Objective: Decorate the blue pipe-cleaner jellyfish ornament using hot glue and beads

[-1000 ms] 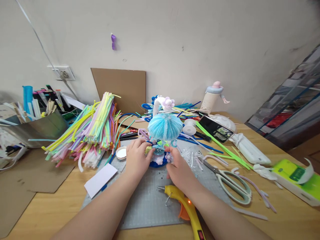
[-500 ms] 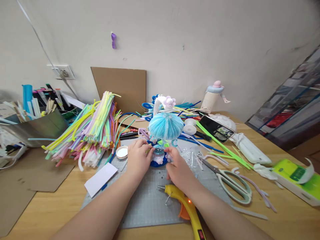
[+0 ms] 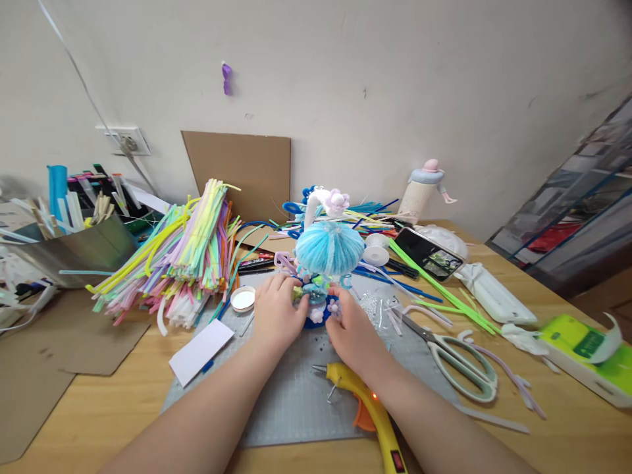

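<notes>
A small craft model with a fluffy light-blue dome [image 3: 328, 249] stands on a dark blue round base [image 3: 312, 320] on the grey cutting mat [image 3: 291, 395]. My left hand [image 3: 277, 314] is curled against the model's left side, its fingertips pinched on a small green-yellow bit under the dome. On the right side of the base my right hand [image 3: 350, 328] has its fingers closed round the rim, next to a pale pink flower [image 3: 334, 307]. Both hands hide most of the base.
A yellow glue gun [image 3: 368, 413] lies on the mat under my right wrist. Scissors [image 3: 457, 362], a phone [image 3: 427, 255], a green box [image 3: 590, 352], a heap of coloured pipe cleaners [image 3: 182, 257], a white lid [image 3: 242, 299] and a white card [image 3: 201, 343] surround the mat.
My hands have shifted slightly round the model's base, and the left fingers have closed in nearer the middle. The model stays in place.
</notes>
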`<state>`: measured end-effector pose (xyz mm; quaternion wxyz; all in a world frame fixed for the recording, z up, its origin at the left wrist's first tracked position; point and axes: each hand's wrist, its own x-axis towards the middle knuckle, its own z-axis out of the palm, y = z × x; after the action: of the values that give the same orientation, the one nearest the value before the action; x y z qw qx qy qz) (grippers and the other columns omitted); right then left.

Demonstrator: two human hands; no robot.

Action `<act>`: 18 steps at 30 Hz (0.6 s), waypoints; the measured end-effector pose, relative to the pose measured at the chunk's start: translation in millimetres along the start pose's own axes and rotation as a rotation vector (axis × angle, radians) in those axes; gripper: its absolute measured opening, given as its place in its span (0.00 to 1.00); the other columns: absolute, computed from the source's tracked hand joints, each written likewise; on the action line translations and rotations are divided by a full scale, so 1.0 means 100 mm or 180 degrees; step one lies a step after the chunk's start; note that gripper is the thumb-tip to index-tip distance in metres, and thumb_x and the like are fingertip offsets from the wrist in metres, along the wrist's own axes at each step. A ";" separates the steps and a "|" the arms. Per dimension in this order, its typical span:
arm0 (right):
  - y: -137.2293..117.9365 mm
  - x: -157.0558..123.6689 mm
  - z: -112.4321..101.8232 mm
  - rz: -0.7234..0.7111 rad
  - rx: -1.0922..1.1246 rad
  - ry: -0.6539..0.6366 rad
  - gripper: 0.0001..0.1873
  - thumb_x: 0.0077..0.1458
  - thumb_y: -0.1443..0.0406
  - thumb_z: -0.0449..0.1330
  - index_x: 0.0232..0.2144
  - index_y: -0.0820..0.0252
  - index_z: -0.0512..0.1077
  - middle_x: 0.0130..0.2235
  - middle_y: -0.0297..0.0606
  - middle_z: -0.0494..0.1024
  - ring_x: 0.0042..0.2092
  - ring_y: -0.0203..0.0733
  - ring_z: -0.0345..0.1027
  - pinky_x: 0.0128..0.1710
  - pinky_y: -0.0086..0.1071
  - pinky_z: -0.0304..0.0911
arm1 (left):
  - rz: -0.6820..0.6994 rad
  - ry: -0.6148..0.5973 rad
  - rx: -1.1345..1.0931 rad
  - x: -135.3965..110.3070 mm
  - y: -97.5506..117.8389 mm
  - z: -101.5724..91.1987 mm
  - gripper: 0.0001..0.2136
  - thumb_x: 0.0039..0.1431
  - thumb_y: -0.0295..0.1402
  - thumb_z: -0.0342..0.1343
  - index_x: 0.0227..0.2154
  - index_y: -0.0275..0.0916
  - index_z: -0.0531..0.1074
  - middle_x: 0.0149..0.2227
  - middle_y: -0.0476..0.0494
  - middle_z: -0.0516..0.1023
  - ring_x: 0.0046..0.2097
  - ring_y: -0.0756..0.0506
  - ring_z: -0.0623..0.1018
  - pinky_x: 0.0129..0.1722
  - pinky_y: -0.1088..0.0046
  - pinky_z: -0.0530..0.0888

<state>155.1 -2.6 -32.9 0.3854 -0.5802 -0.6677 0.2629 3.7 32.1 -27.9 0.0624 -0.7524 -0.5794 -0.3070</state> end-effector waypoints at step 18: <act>-0.02 0.17 0.00 -0.0521 -0.1148 -0.0112 0.20 0.54 0.70 0.51 0.50 0.62 0.69 0.52 0.47 0.72 0.55 0.51 0.61 0.55 0.46 0.53 | 0.0350 -0.0032 0.0580 0.08 0.10 -0.01 0.07 0.54 0.31 0.53 0.36 0.42 0.73 0.35 0.42 0.77 0.44 0.39 0.72 0.41 0.61 0.63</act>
<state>153.3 13.6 -28.1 0.2835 -0.5789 -0.7555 0.1169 13.8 35.5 -20.3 0.1444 -0.7758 -0.5630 -0.2455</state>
